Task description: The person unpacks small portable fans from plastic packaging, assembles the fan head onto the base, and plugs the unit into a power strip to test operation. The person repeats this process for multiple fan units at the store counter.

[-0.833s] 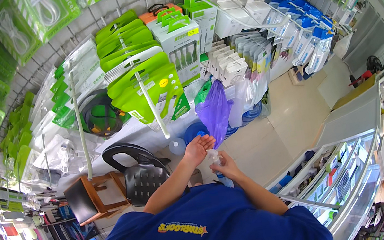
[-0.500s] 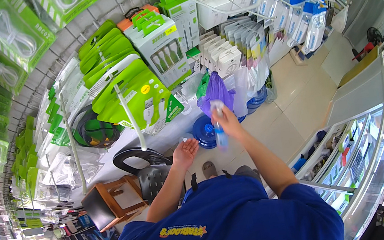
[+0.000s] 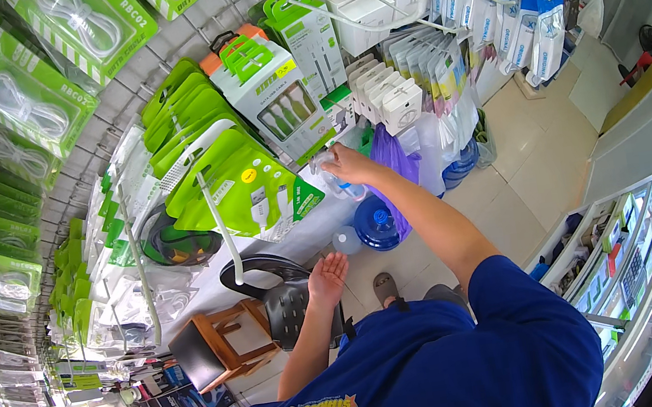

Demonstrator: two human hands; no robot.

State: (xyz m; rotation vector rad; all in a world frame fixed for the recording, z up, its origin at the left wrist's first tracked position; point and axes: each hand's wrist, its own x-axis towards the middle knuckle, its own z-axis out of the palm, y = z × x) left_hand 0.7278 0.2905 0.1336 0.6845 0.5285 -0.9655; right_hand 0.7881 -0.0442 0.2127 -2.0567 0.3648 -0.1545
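My right hand [image 3: 349, 164] is closed around the top of a small clear bottle with light-blue contents [image 3: 352, 191], perhaps a spray bottle. It is beside the hanging packages, next to a purple plastic bag [image 3: 396, 164]. Part of the bottle's top is hidden by my fingers. Nearer my body, my left hand [image 3: 328, 280] is palm up with its fingers stretched out, holding nothing. Just beyond its fingertips stands a whitish translucent container [image 3: 345, 240]. To the right of that is a large blue water jug [image 3: 376, 223].
Green cable packages [image 3: 244, 186] hang on long metal hooks [image 3: 221, 226] at the left. White boxes [image 3: 366, 10] and blue-topped packets [image 3: 531, 33] hang farther back. A black chair [image 3: 295, 308] and a wooden stool [image 3: 225, 342] stand left. A glass display counter [image 3: 636, 276] runs along the right.
My right hand has moved left and away from my body with the bottle, up to the hanging packages. My left hand stays palm up. The whole view has shifted slightly.
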